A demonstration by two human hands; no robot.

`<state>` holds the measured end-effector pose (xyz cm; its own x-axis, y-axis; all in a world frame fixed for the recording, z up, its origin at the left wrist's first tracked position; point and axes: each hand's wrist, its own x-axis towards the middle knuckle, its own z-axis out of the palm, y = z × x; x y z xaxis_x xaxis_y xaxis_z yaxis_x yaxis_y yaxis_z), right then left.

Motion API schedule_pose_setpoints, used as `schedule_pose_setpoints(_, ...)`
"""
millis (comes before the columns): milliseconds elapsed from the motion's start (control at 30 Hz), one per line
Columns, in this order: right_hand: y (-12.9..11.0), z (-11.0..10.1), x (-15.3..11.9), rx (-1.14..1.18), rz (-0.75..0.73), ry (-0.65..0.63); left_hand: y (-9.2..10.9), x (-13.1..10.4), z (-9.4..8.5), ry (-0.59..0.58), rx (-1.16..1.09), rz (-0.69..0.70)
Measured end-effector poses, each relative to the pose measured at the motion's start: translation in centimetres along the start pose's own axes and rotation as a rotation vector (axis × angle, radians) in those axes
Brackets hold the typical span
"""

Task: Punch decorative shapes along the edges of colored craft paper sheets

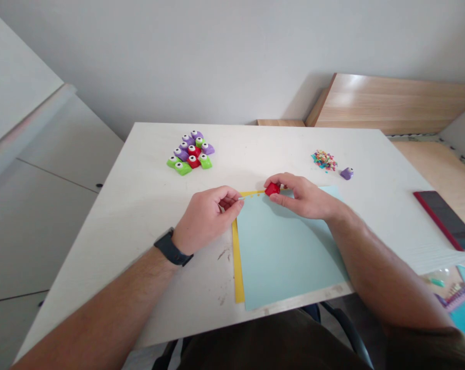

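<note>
Fingers point(284, 201) of the right hand point(309, 198) grasp red punch point(272, 189); left fingers point(234, 209) pinch blue paper point(290, 257).

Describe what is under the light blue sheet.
A yellow sheet shows beneath the light blue sheet, along its left side and part of its top edge, on the white table. Whatever else lies under the middle is covered.

Bright, even light; soft shadows; stretched wide-angle edges; slightly soft detail.
</note>
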<state>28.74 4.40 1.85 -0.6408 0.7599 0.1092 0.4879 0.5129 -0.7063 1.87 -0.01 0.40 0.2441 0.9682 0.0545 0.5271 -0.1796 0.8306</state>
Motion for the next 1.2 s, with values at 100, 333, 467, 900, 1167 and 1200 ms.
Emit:
schedule_pose_setpoints(100, 0.0, -0.02, -0.03, 0.023, 0.016, 0.001, 0.02, -0.01, 0.0, -0.002, -0.005, -0.002)
schedule_pose_setpoints(333, 0.08, 0.06, -0.06, 0.052, 0.009, -0.011, 0.0, 0.02, 0.04, 0.002, -0.001, 0.004)
schedule_pose_setpoints(467, -0.01, 0.26, 0.06, 0.036, -0.009, 0.004, 0.1, 0.04, -0.01, 0.002, 0.003, -0.009)
schedule_pose_setpoints(900, -0.44, 0.06, -0.02, -0.008, 0.029, -0.011, -0.02, 0.0, -0.01, 0.002, 0.005, -0.003)
schedule_pose_setpoints(1167, -0.69, -0.06, 0.01, -0.049, 0.056, -0.029, 0.02, 0.02, -0.03, 0.003, 0.01, 0.005)
schedule_pose_setpoints(1200, -0.71, -0.06, 0.02, -0.051, 0.06, -0.029, 0.02, 0.02, -0.04, 0.003, 0.012, 0.007)
